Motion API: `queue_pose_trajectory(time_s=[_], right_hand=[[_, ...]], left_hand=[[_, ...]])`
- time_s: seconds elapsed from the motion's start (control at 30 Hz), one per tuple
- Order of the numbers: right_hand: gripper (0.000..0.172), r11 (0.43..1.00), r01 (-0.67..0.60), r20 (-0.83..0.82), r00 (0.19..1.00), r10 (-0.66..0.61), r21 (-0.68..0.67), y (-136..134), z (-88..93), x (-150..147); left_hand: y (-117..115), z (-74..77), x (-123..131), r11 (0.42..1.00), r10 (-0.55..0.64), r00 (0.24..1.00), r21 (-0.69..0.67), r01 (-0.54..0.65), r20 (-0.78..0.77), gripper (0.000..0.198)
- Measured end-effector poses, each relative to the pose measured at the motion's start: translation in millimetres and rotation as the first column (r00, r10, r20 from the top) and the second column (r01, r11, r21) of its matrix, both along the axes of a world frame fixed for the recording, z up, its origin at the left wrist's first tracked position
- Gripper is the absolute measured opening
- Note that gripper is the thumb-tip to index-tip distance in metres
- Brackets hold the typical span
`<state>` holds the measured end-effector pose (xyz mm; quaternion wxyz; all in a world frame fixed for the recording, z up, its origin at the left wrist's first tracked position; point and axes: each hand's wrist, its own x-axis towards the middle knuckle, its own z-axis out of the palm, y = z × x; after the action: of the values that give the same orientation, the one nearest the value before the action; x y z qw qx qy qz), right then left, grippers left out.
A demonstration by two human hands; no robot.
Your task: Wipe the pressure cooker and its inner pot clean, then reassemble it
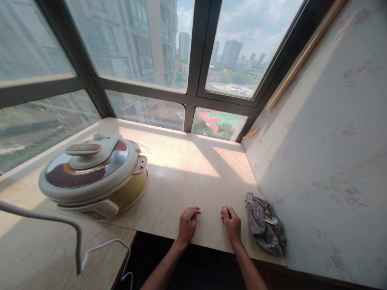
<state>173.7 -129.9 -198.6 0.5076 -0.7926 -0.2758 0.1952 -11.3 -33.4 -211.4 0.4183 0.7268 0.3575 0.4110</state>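
Observation:
My left hand [188, 223] rests near the front edge of the pale counter [181, 185], its fingers loosely curled together and a ring on one of them. A short gap to the right, my right hand [232, 223] is closed in a loose fist on the same surface. I see nothing held in either one. Close beside my right hand lies a crumpled grey patterned cloth [263, 225] with a pale strip on it. Further off to the left stands a cream electric cooker [90, 173], its lid on.
A thick grey curved bar [45, 216] juts in at the left, with a white cable [111, 241] hanging by the counter's edge. Dark-framed windows [193, 60] rise behind. A floral-papered wall [326, 161] bounds the right side, with a wooden strip [302, 60] along it.

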Motion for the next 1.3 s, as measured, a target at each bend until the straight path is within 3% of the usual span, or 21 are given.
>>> queue_pose_trajectory(time_s=[0.27,0.57,0.77,0.93,1.0,1.1,1.2,1.3], right_hand=[[0.059,1.0,0.009,0.025,1.0,-0.009,-0.007,-0.5,2.2,-0.4],[0.055,0.999,0.022,-0.067,0.997,-0.025,-0.048,5.1,2.8,-2.0],[0.037,0.992,-0.114,-0.171,0.978,0.122,0.058,23.3,15.3,-13.3],[0.036,0.968,-0.238,-0.19,0.95,0.249,0.075,48.3,35.5,-32.3],[0.034,0.956,-0.282,-0.209,0.933,0.293,0.081,60.1,46.1,-42.2],[0.04,0.927,-0.36,-0.273,0.886,0.375,0.106,79.1,61.5,-58.6],[0.043,0.892,-0.431,-0.336,0.827,0.451,0.135,100.0,74.1,-76.0],[0.04,0.839,-0.521,-0.347,0.767,0.54,0.154,123.9,86.9,-94.4]], left_hand=[[-4.2,-2.2,-1.8,0.999,0.047,0.999,-0.011,-0.047,0.0,0.03],[-7.5,4.0,-12.9,0.997,-0.078,0.995,0.021,0.08,-0.059,0.036],[-13.0,3.6,-25.6,0.997,-0.08,0.996,0.006,0.08,-0.038,0.035],[-8.7,10.2,-49.3,1.0,0.014,0.998,-0.006,-0.013,0.057,0.034],[-1.8,20.4,-67.3,0.994,0.102,0.99,0.018,-0.104,0.096,0.032],[10.5,47.8,-100.2,0.957,0.27,0.949,0.067,-0.284,0.162,0.026],[20.6,85.6,-131.1,0.855,0.476,0.835,0.079,-0.513,0.277,0.02],[30.3,124.5,-154.3,0.773,0.553,0.726,0.074,-0.63,0.408,0.015]])
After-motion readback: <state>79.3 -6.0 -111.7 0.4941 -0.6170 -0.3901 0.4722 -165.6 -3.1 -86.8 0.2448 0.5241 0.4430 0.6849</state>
